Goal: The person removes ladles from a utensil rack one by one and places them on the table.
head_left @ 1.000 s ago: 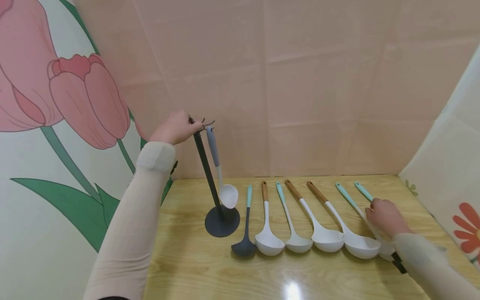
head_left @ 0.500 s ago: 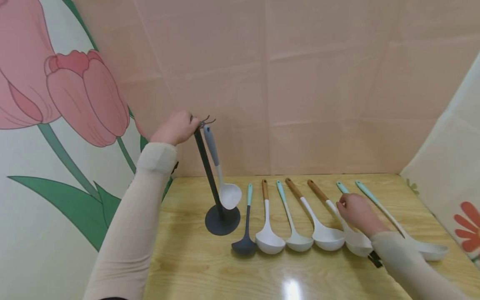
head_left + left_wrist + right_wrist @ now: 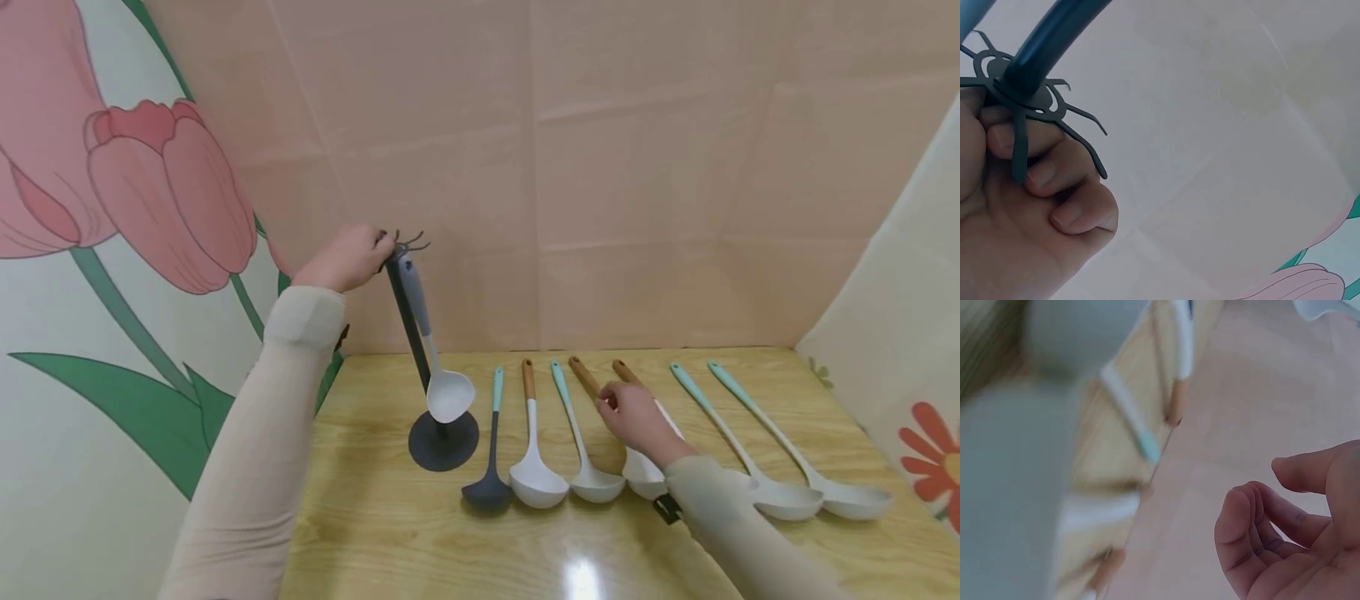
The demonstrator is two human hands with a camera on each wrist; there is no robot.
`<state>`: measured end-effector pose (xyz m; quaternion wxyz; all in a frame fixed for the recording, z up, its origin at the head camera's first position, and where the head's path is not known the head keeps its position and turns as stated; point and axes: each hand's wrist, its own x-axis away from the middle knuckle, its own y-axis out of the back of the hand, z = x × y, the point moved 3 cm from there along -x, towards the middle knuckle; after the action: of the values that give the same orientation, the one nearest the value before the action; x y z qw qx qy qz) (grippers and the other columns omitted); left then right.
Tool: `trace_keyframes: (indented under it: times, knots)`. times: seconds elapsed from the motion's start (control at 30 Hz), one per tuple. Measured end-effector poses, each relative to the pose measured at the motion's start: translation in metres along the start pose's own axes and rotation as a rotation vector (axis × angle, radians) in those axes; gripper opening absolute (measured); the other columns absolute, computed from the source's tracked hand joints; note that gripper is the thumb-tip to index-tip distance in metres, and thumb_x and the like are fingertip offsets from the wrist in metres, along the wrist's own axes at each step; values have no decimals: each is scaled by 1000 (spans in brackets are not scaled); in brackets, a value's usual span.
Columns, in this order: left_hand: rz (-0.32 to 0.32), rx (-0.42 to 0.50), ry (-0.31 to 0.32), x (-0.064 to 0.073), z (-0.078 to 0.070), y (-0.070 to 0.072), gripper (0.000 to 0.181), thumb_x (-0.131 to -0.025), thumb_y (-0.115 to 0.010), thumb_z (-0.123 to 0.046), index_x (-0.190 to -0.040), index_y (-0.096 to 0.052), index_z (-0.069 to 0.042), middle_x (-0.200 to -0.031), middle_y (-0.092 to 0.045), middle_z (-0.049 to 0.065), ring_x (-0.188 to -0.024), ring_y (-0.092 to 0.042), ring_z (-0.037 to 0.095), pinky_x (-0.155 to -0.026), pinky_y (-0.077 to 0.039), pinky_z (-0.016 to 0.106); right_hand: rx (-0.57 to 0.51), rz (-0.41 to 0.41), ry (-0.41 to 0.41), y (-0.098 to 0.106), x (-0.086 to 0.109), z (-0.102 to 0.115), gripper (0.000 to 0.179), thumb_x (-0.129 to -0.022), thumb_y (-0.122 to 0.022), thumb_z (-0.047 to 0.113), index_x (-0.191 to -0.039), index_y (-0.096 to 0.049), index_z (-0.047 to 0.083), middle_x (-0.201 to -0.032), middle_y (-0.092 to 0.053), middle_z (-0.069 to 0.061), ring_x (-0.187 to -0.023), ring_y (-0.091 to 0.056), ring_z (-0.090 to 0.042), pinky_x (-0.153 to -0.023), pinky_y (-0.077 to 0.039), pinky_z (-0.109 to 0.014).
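Observation:
My left hand (image 3: pixel 347 257) grips the top of a black utensil stand (image 3: pixel 408 312), its fingers curled beneath the hook ring (image 3: pixel 1041 103) in the left wrist view. A ladle (image 3: pixel 450 395) with a grey-blue handle and white bowl hangs from one of the hooks. My right hand (image 3: pixel 636 418) is above the brown-handled ladles in the row, its fingers loosely bent. The right wrist view shows a gap between the thumb (image 3: pixel 1300 472) and fingers, with nothing held. Beneath that hand, a brown-handled white ladle (image 3: pixel 643 477) is partly hidden.
Several ladles lie side by side on the wooden table (image 3: pixel 420 533). At the row's left end is a dark ladle (image 3: pixel 489 492) with a mint handle; two mint-handled ladles, one the outermost ladle (image 3: pixel 855 500), lie at its right end. A pink cloth backdrop (image 3: pixel 630 183) stands behind.
My right hand has moved left along the row, from the rightmost ladle to the brown handles. The hanging ladle's bowl has swung slightly right, then left. My left hand stays at the stand's top.

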<state>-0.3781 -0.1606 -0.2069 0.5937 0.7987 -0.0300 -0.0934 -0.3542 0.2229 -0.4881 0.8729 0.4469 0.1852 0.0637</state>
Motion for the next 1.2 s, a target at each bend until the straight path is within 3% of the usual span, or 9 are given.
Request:
trace_keyframes:
  times: [0.27, 0.53, 0.8, 1.2]
  knots:
    - [45, 1, 10, 2, 1, 4, 48, -108, -30, -38, -82, -55, -5, -72, -49, 7, -61, -41, 21, -63, -37, 35, -106, 6, -3, -38, -15, 47, 14, -94, -64, 12, -95, -70, 0, -80, -67, -6, -71, -61, -16, -65, -52, -36]
    - [37, 10, 13, 0, 1, 1, 47, -108, -31, -36, -85, -56, -3, -73, -49, 8, -62, -41, 21, -64, -37, 36, -192, 45, -15, -70, -22, 86, 11, -95, -65, 13, -96, -70, 3, -80, -65, -2, -72, -59, -14, -65, -51, -32]
    - [32, 11, 6, -4, -3, -2, 46, -108, -30, -36, -88, -56, -4, -76, -49, 9, -64, -42, 23, -65, -37, 37, -266, 75, -9, -78, -29, 113, 11, -96, -65, 13, -98, -69, 4, -81, -64, -1, -71, -58, -13, -62, -50, -29]
    - [43, 15, 44, -9, -7, -5, 45, -109, -31, -36, -87, -56, -5, -75, -48, 8, -65, -42, 22, -65, -37, 37, -370, 69, 84, -78, -52, 152, 27, -97, -65, 14, -121, -64, 1, -100, -67, -8, -73, -59, -14, -62, -51, -27]
